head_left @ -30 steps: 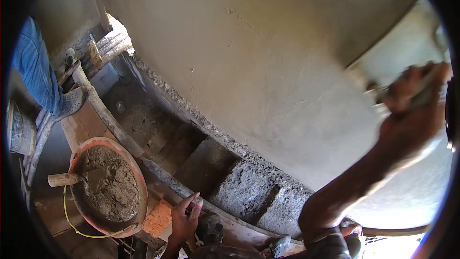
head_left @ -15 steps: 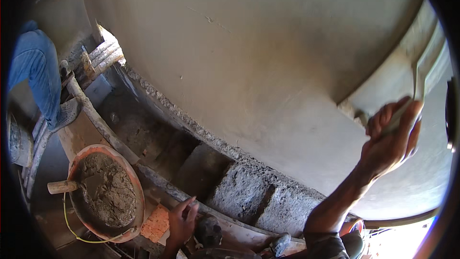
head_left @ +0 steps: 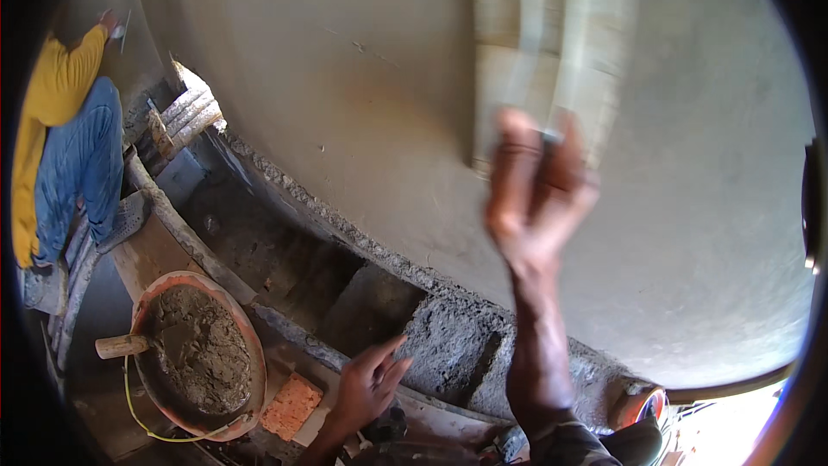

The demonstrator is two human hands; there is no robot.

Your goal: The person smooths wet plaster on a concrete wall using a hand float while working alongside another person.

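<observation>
The person's right hand is reaching up w/ fingers closed round the handle of a flat plastering float, which is lying against the smooth grey plastered wall; the float is blurred, so its edges are hard to make out, but it is sitting high on the wall, above the hand & near the top centre of the view. The right forearm is rising from the bottom edge, right of centre. The left hand is hanging low near the bottom centre, fingers spread & open, gripping nothing, just above a narrow ledge and near an orange brick. Just beside the brick, to its left, an orange pan of wet mortar is sitting on a board, w/ a wooden handle sticking out of the mix on the left side; whether it belongs to a trowel can't be told. A yellow cord is curling under the pan. At the wall's foot, rough unplastered blockwork is showing between the smooth coat & the ledge. At far left a second person in a yellow top & blue trousers is standing on the planks, one hand up at the wall.
</observation>
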